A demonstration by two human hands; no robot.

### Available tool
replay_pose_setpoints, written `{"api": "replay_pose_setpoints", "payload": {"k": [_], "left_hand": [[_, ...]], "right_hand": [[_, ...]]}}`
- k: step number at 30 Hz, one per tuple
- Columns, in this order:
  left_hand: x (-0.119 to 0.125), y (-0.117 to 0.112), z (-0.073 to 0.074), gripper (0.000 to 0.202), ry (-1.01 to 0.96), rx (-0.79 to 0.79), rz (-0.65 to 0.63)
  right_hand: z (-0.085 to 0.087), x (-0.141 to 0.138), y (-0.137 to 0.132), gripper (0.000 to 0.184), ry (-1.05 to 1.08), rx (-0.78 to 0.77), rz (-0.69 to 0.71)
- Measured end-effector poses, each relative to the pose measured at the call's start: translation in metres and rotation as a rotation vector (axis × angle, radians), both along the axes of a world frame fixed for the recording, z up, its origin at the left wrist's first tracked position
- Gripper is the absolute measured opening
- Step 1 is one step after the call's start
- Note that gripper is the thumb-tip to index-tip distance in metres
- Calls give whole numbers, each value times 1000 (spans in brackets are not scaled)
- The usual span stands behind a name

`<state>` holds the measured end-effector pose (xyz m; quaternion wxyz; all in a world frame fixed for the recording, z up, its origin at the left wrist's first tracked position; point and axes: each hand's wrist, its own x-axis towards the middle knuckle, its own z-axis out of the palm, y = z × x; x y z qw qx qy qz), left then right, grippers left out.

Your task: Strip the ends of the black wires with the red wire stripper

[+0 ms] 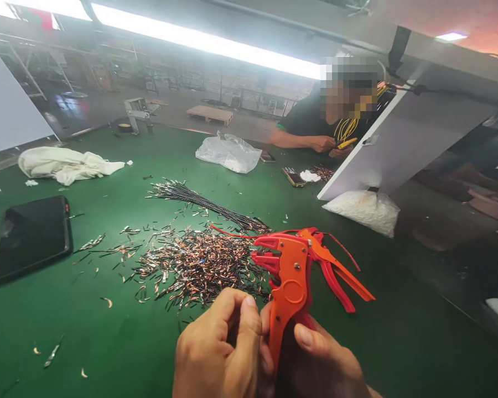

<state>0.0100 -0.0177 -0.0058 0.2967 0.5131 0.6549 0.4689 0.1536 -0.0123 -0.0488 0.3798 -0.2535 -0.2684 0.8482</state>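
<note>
My right hand (330, 354) is wrapped round the handles of an orange and red wire stripper (292, 276), held upright with its jaws pointing left. Close beside it, my left hand (222, 345) is closed, thumb against curled forefinger; anything between them is hidden. A second orange and red wire stripper (340, 271) lies on the table just behind the first. Left of the jaws is a heap of short wire offcuts (203, 265), black with copper and silvery ends. Behind the heap lies a bundle of black wires (211, 204). A thin red strand (236, 235) passes behind the jaws.
On the green table (120, 331) are a black phone (32, 235), a white cloth (66, 163), a clear plastic bag (228, 152) and a tied bag of white bits (365, 210). Across the table, a person (301, 119) handles yellow wires beside a white panel (382, 132).
</note>
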Motion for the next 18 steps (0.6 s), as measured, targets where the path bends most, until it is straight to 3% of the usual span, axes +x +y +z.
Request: {"api": "replay_pose_setpoints", "payload": {"k": [3, 10, 14, 18], "left_hand": [[-3, 0, -3, 30, -3, -16, -54], [-22, 7, 21, 31, -446, -208, -176], [-37, 13, 22, 32, -568, -256, -163], [-53, 16, 26, 34, -707, -320, -232]], "right_hand": [[0, 5, 2, 43, 58, -41, 35], [-3, 13, 9, 42, 141, -98, 156], [-3, 13, 8, 44, 134, -104, 189], [-8, 15, 7, 44, 135, -60, 194]]}}
